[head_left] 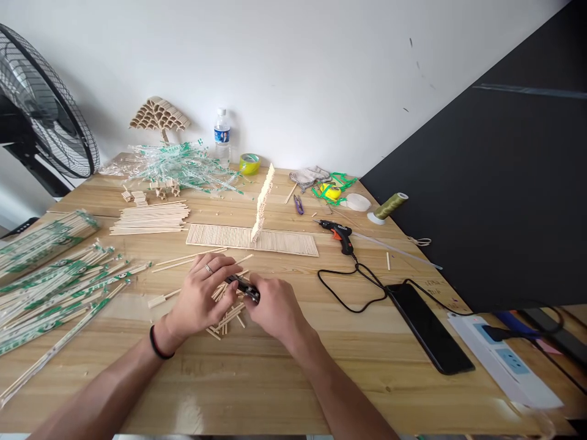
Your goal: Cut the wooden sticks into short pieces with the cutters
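Here's the left hand (pixel 202 296), ringed, fingers bent and thumb drawn in, pinching a dark tool (pixel 245 287); and the right hand (pixel 275 305) is closed on its other end, most of those fingers out of my sight. The tool sits between the two, right over a jumble of sticks (pixel 233 319) on the table (pixel 257 391). Now, the danger: if there's an edge on that thing, and I can't tell from here, a slip would put the left fingertips first in line, they're that close. A forearm dropped low could scatter the sticks, too, because they lie loose and crisscrossed.

Which way does it lie? Long axis slanting, far-left end under the left fingers, near-right end by the right thumb; which end does the work, I couldn't say.

Just beyond, the flat panel (pixel 215 235) runs crosswise with a thin upright (pixel 262 208) standing on it; a forward knock might topple that. And off to the right, the glue gun (pixel 339 234), its cord (pixel 342 308) looping toward the phone (pixel 431 330): a sleeve-height snag there could drag the gun.
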